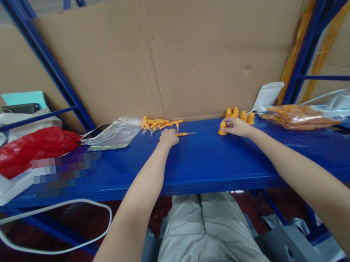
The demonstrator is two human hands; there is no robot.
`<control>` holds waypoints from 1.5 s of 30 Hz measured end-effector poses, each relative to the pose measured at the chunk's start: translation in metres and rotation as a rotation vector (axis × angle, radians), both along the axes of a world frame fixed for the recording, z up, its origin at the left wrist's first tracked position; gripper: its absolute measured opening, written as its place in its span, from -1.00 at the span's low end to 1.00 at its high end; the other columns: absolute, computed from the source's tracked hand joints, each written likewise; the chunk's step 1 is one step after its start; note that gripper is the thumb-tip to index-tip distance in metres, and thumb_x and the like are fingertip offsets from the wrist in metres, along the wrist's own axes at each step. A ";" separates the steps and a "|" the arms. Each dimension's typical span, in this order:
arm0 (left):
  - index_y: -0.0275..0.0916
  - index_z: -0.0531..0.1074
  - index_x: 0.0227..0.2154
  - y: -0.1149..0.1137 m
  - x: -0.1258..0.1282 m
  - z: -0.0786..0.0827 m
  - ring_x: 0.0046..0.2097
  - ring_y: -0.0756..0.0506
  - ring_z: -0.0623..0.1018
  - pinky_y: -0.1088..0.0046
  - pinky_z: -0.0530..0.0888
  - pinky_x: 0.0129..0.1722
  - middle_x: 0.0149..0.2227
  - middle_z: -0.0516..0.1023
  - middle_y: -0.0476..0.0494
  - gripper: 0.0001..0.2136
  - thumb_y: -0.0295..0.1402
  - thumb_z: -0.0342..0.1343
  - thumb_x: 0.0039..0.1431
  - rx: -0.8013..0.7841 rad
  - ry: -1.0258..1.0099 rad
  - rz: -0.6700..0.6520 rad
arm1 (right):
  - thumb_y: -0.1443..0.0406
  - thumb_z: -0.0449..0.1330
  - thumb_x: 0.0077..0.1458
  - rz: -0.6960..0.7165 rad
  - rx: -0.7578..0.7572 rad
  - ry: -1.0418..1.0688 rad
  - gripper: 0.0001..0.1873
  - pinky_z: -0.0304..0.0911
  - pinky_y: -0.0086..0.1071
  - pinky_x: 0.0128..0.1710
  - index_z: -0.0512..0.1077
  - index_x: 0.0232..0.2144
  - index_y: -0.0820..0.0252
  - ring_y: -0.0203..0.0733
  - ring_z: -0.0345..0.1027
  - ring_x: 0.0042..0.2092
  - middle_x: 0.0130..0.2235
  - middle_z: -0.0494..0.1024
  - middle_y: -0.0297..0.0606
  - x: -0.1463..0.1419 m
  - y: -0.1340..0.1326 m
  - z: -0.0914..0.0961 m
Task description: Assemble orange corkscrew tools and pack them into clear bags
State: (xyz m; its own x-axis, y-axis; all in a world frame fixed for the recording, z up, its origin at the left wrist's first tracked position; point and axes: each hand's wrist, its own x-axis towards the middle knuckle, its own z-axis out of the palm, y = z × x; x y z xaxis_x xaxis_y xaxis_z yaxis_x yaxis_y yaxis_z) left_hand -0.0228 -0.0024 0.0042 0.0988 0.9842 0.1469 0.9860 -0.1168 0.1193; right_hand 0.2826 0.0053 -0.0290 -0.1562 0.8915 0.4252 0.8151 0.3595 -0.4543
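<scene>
Toward the far side of the blue tabletop (204, 157), I'm remotely watching the left hand (168, 137) gripping an orange corkscrew (183, 134) by its left end, its long axis running left to right, coiled tip pointing right. The right hand (235, 126) is pinching an orange cap (222, 129) right of that tip, apart from it, and lying farther from the corkscrew.
</scene>
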 end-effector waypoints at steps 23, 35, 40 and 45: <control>-0.24 0.51 -0.06 -0.004 0.014 -0.002 -0.15 -0.16 0.58 0.38 0.48 -0.10 -0.21 0.61 -0.17 -0.61 -0.41 0.19 -0.02 0.203 -0.273 -0.234 | 0.26 0.15 0.12 -0.144 0.116 -0.383 -0.65 0.33 -0.14 -0.06 0.52 -0.05 0.17 0.08 0.46 0.01 -0.02 0.60 -0.09 -0.038 -0.030 0.017; -0.22 0.50 -0.06 0.000 0.014 -0.005 -0.19 -0.16 0.58 0.37 0.48 -0.14 -0.25 0.60 -0.14 -0.61 -0.39 0.19 -0.03 0.212 -0.260 -0.244 | 0.29 0.13 0.13 -0.232 0.128 -0.449 -0.72 0.26 -0.13 -0.09 0.53 -0.13 0.21 0.16 0.44 0.00 -0.05 0.59 0.02 -0.040 -0.035 0.020; -0.23 0.50 -0.06 0.000 0.016 -0.007 -0.24 -0.14 0.57 0.38 0.47 -0.18 -0.29 0.59 -0.12 -0.60 -0.39 0.19 -0.03 0.219 -0.284 -0.289 | 0.26 0.09 0.15 -0.156 0.205 -0.500 -0.66 0.21 -0.12 -0.07 0.50 -0.06 0.19 0.11 0.42 0.00 -0.04 0.58 -0.03 -0.042 -0.033 0.017; -0.24 0.50 -0.08 -0.003 0.020 -0.006 -0.26 -0.14 0.56 0.37 0.47 -0.19 -0.33 0.58 -0.09 -0.63 -0.40 0.18 -0.02 0.227 -0.314 -0.366 | 0.28 0.05 0.18 -0.096 0.270 -0.550 -0.61 0.15 -0.14 -0.07 0.46 0.01 0.25 0.10 0.40 0.01 -0.02 0.56 0.02 -0.054 -0.038 0.018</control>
State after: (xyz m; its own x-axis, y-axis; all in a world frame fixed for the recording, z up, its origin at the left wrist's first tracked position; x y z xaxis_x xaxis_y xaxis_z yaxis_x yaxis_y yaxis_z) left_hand -0.0025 -0.0050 -0.0021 0.3469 0.8335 0.4301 0.7966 -0.5039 0.3340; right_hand 0.2288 -0.0331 -0.0107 -0.3412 0.7846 0.5177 0.9383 0.3169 0.1380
